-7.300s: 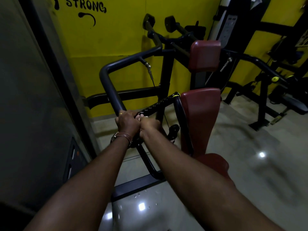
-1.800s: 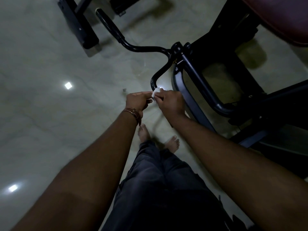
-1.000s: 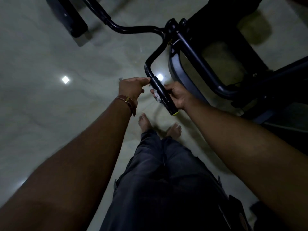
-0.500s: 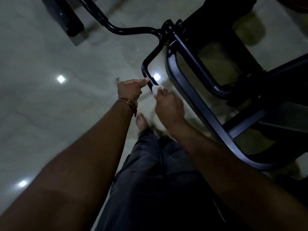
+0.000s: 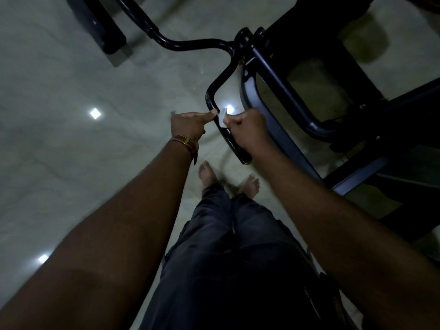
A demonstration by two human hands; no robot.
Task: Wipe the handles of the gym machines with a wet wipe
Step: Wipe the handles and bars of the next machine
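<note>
**Wipe meets the upper end of the black handle**

At the top of the black rubber-sleeved machine handle [image 5: 232,141], the right hand [image 5: 247,129] has its fingers curled round the bar, with a small crumpled white wet wipe [image 5: 223,118] pinched at the fingertips and pressed against the tube. Just across the bar, the left hand [image 5: 190,126] points its thumb toward the same spot, thumb tip touching or nearly touching the handle, its other fingers curled in and holding nothing that shows. A brown strap bracelet with a gold clasp [image 5: 187,144] circles the left wrist.

From the hands the handle runs down to a capped end with a yellow rim, and up through a bend into the black curved steel frame of the machine [image 5: 273,75], which fills the right side. Below are dark trousers, bare feet and a pale polished stone floor [image 5: 59,151] with bright ceiling-light reflections.

The step in hand looks like wiping this handle, starting near its upper end. Next, the right hand likely needs to slide the wipe down to the capped end, keeping it wrapped round the tube while the left steadies the bar.
</note>
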